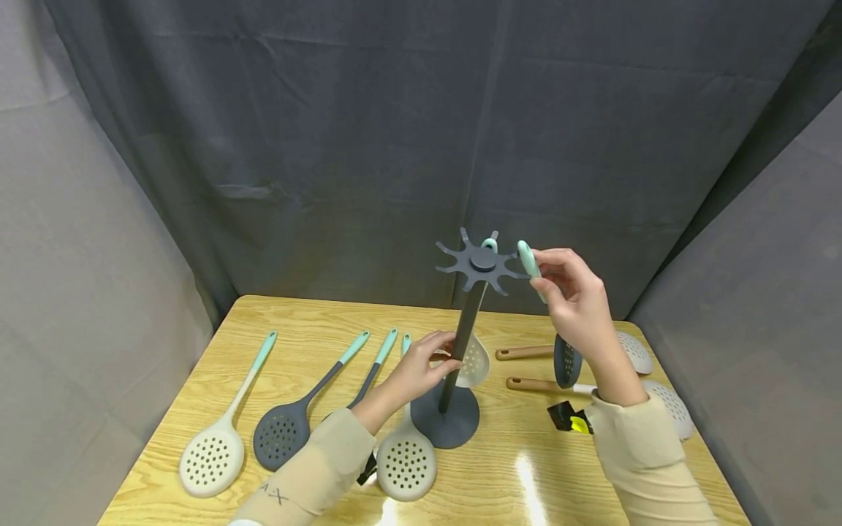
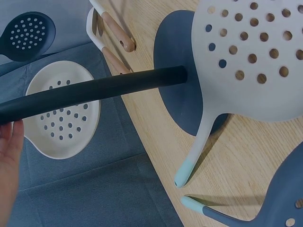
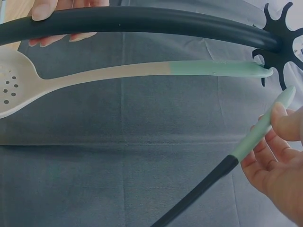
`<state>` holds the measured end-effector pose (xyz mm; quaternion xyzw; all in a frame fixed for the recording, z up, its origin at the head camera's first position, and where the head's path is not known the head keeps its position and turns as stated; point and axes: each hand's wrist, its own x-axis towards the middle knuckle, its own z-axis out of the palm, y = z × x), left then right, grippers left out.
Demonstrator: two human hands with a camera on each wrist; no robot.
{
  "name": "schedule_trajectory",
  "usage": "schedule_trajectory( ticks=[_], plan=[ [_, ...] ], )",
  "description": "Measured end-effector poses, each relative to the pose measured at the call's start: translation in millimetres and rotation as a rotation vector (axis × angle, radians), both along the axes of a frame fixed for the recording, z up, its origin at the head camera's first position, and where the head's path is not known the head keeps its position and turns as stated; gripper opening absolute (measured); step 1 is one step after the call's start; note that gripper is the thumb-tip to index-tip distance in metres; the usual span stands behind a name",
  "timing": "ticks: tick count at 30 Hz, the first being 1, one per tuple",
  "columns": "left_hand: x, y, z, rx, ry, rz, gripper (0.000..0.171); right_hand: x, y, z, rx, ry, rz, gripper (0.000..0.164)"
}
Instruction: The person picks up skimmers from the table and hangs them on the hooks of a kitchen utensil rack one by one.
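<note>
A dark utensil stand (image 1: pixel 468 321) rises from a round base on the wooden table, topped by a ring of curved hooks. My left hand (image 1: pixel 421 369) grips its pole partway up, thumb in front and fingers behind. In my right hand (image 1: pixel 577 299) the mint handle (image 3: pixel 258 135) of a dark slotted skimmer (image 1: pixel 567 361) is pinched between thumb and fingers. The handle's tip is right at a hook on the stand's right side, while the perforated head hangs below. A cream slotted skimmer (image 3: pixel 118 72) hangs from another hook behind the pole.
Left of the stand lie a white skimmer (image 1: pixel 212 460), a dark grey skimmer (image 1: pixel 281 435) and another dark-shafted utensil (image 1: pixel 368 376). A white skimmer (image 1: pixel 406 464) lies beside the base. Wooden-handled white utensils (image 1: pixel 533 383) lie at the right. Grey curtains enclose the table.
</note>
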<state>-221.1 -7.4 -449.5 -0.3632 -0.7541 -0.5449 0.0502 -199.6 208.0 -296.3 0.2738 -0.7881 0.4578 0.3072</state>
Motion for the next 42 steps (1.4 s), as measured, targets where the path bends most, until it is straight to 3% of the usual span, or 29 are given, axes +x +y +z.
schedule_trajectory(
  ticks=[23,34,42],
  plan=[
    [3.3,0,5.2,0.003,0.001,0.008,0.036,-4.0,1,-2.4,-0.063,-0.069,0.106,0.030],
    [0.8,1,-0.2,0.016,0.000,0.008,0.035,-4.5,-3,-7.5,-0.094,-0.088,0.188,0.029],
    [2.1,0,1.5,0.010,0.004,0.002,0.035,-4.1,-7,-10.7,-0.169,-0.127,0.207,0.029]
  ],
)
